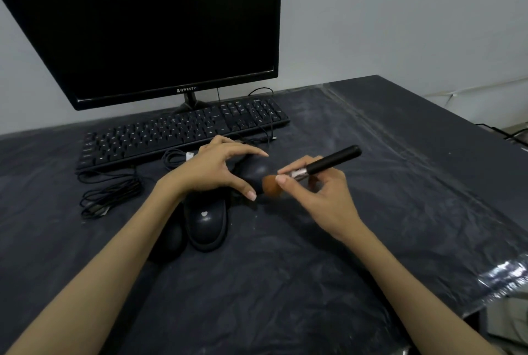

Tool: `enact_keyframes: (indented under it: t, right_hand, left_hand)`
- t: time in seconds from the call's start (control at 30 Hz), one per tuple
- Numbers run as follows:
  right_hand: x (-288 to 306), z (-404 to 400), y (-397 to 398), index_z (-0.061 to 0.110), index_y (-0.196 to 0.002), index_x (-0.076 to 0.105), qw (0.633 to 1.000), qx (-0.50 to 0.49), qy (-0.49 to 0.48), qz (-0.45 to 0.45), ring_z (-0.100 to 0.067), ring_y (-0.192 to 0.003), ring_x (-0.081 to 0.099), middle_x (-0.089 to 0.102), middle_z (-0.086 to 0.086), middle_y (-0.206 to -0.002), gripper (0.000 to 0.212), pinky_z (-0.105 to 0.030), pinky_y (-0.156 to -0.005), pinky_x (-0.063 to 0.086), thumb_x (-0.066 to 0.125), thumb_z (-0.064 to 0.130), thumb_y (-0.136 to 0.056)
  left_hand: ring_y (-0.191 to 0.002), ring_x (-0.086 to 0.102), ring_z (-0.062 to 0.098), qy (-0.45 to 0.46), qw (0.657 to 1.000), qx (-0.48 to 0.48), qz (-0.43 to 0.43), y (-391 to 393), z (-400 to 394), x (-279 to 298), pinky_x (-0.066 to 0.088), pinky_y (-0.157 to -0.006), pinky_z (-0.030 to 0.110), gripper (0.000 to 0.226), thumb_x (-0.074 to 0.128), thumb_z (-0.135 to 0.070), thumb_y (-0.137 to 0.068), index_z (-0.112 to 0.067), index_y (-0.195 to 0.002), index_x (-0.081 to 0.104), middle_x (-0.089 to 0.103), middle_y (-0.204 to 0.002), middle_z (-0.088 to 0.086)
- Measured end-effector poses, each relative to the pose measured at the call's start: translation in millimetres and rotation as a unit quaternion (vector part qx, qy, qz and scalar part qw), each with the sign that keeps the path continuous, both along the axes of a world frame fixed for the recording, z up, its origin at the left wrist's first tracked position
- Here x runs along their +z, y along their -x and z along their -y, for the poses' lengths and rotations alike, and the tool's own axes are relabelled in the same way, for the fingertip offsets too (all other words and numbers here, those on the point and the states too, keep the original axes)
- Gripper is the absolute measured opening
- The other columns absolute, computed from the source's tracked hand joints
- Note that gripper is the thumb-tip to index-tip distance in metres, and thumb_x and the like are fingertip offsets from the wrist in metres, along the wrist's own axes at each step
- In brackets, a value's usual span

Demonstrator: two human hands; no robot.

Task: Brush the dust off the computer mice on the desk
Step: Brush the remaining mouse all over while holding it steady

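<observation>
My right hand (320,194) pinches the brush (317,170) at its silver collar, black handle slanting up and away to the right, orange bristles pointing down-left onto the black mouse (255,172) in front of the keyboard (177,132). My left hand (211,167) arches over that mouse, thumb and fingers spread to either side of it, though I can't tell if they actually touch. A second mouse (206,224) with a small heart lies closer to me, long axis running toward me, and a third (168,237) peeks out beside it under my left forearm.
</observation>
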State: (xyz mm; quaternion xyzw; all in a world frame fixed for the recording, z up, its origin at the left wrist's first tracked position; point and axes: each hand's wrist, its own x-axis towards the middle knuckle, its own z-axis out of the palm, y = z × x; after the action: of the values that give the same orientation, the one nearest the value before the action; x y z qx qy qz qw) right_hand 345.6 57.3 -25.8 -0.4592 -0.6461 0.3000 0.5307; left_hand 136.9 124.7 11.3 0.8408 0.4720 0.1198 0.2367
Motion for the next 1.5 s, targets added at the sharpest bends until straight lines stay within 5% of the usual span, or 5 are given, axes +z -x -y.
enact_keyframes:
  t: [0.6,0.73,0.97,1.17,1.5]
  right_hand:
    - [-6,-14,-15,0.020,-0.080,0.071,0.984,-0.169,0.029,0.046,-0.001,-0.079,0.061,0.069,0.003,-0.082,0.004,-0.013,-0.072,0.045,0.075,0.020,-0.079]
    - [0,-9,-9,0.015,-0.079,0.072,0.990,-0.059,0.089,-0.092,-0.003,-0.075,0.061,0.070,0.002,-0.078,0.003,-0.013,-0.073,0.047,0.073,0.015,-0.081]
    - [-3,-13,-16,0.023,-0.084,0.072,0.987,-0.130,0.090,0.019,0.003,-0.081,0.059,0.069,0.008,-0.087,0.005,-0.005,-0.070,0.042,0.075,0.022,-0.080]
    - [-3,-4,5,0.014,-0.088,0.075,0.993,0.003,0.080,-0.092,-0.021,-0.090,0.067,0.073,-0.003,-0.089,0.009,-0.025,-0.077,0.053,0.076,0.014,-0.079]
    - [0,-11,-9,0.014,-0.081,0.074,0.988,-0.036,0.085,-0.124,-0.021,-0.085,0.065,0.072,-0.006,-0.084,0.001,-0.037,-0.084,0.052,0.074,0.013,-0.080]
  left_hand:
    - [-0.121,0.027,0.009,-0.006,1.000,-0.015,-0.011,0,1,-6,0.021,-0.104,0.035,0.084,0.083,-0.057,-0.042,-0.050,-0.120,0.054,0.040,-0.112,-0.041]
    - [-0.120,0.034,0.006,-0.016,1.000,-0.026,-0.007,0,1,-4,0.024,-0.102,0.032,0.085,0.077,-0.063,-0.040,-0.047,-0.121,0.055,0.045,-0.112,-0.038]
    - [-0.124,0.044,0.001,-0.015,0.999,-0.037,0.020,14,-4,-12,0.029,-0.110,0.045,0.082,0.078,-0.065,-0.043,-0.053,-0.119,0.052,0.053,-0.128,-0.027]
    - [-0.125,0.044,-0.002,0.001,0.998,-0.035,0.058,18,-2,-11,0.029,-0.112,0.043,0.082,0.080,-0.058,-0.043,-0.051,-0.120,0.054,0.053,-0.130,-0.025]
    - [-0.122,0.040,-0.014,0.035,0.993,-0.030,0.111,21,-6,-15,0.029,-0.097,0.002,0.077,0.090,-0.029,-0.051,-0.043,-0.120,0.058,0.051,-0.130,-0.026]
